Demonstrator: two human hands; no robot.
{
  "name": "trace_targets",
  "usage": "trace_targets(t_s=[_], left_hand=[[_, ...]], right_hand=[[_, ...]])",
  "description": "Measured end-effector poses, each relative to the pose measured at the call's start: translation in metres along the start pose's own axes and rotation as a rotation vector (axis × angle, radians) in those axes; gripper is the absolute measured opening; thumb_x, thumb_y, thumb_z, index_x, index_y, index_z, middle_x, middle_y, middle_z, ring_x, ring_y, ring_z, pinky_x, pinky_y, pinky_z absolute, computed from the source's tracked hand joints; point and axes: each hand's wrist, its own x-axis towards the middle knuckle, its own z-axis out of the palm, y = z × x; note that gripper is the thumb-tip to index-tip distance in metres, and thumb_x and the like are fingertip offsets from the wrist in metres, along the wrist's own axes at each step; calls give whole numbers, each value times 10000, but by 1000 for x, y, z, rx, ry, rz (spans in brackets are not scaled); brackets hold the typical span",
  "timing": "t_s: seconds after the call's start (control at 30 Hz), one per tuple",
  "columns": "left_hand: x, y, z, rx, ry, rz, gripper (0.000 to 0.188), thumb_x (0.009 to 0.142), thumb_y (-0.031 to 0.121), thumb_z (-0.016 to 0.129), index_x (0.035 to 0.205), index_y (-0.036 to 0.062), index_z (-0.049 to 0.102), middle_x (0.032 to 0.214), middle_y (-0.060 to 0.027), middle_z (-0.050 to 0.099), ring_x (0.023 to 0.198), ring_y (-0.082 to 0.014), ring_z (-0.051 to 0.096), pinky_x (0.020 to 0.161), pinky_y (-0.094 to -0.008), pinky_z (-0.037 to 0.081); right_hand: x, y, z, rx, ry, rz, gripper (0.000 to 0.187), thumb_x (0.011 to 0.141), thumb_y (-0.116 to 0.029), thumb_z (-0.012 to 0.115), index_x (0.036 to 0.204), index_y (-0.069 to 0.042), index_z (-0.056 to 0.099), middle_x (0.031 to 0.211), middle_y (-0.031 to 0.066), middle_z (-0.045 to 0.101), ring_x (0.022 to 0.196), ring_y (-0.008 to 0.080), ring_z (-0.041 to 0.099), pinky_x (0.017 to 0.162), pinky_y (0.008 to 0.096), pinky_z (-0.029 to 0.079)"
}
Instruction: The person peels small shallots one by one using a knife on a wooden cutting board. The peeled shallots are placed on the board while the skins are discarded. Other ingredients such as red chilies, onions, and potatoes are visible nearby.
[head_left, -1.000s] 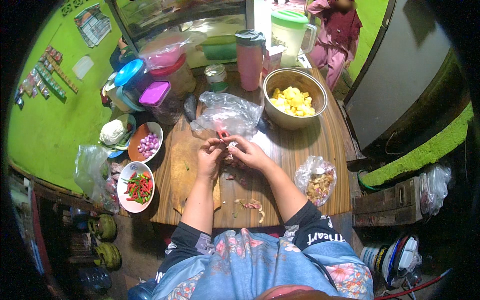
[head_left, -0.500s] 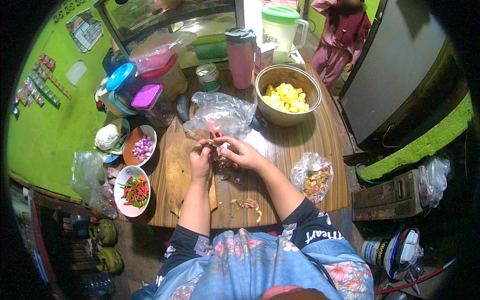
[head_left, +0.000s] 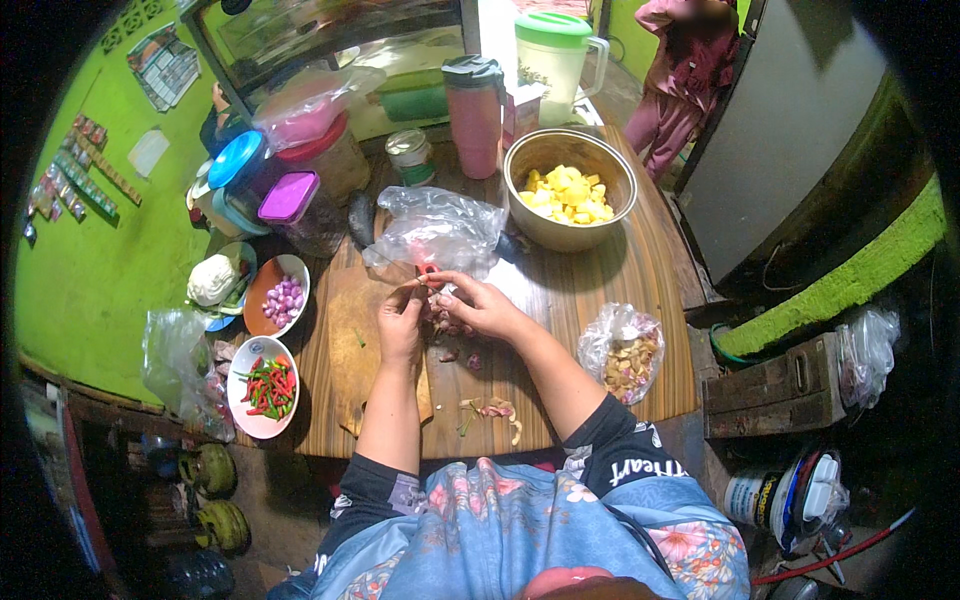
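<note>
The reddish shallot heap (head_left: pixel 446 322) lies just bodyward of the fingers (head_left: pixel 455 281), pinched together on something unclear, nearer the right hand (head_left: pixel 482 306) than the left hand (head_left: pixel 402 322)

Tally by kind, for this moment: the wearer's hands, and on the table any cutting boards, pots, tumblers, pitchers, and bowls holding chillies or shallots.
Left hand and right hand: 2
Cutting board: 1
Pot: 1
Tumbler: 1
Pitcher: 1
Chilli bowl and shallot bowl: 2
Total: 8
</note>
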Motion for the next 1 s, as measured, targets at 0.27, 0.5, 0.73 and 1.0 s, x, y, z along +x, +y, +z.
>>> trace_targets(t_s=[0.27, 0.5, 0.73, 1.0], left_hand=[[2, -3, -8, 43, -46, 100, 88, 825, 32, 580, 912, 21, 566, 873, -71, 613, 729, -155, 603, 646, -269, 515], [-2, 6, 4, 19, -27, 13, 119, 820, 10, 570, 937, 26, 554, 866, -81, 609, 747, -175, 608, 673, -283, 515], [-3, 4, 0, -91, -42, 64, 116, 831, -3, 554, 946, 0, 561, 902, -98, 622, 806, -175, 615, 719, -287, 513], [3, -6, -14, -57, -35, 42, 155, 823, -24, 530, 966, 32, 541, 933, -103, 602, 822, -202, 607, 712, -315, 521]], right_hand=[[0, -5, -2, -48, -3, -11, 380, 879, -289, 518, 1224, -143, 455, 764, 34, 593, 562, 72, 513, 511, 230, 419], [-2, -10, -2, 18, 0, 47, 363, 878, -287, 519, 1209, -145, 471, 744, 27, 579, 563, 75, 508, 515, 228, 424], [-2, -19, -6, -13, -54, 113, 363, 880, -274, 509, 1192, -94, 470, 984, 96, 609, 833, 161, 622, 739, 313, 488], [-2, -24, -3, 19, -41, 103, 349, 871, -250, 521, 1176, -85, 483, 958, 102, 622, 859, 183, 620, 762, 311, 480]])
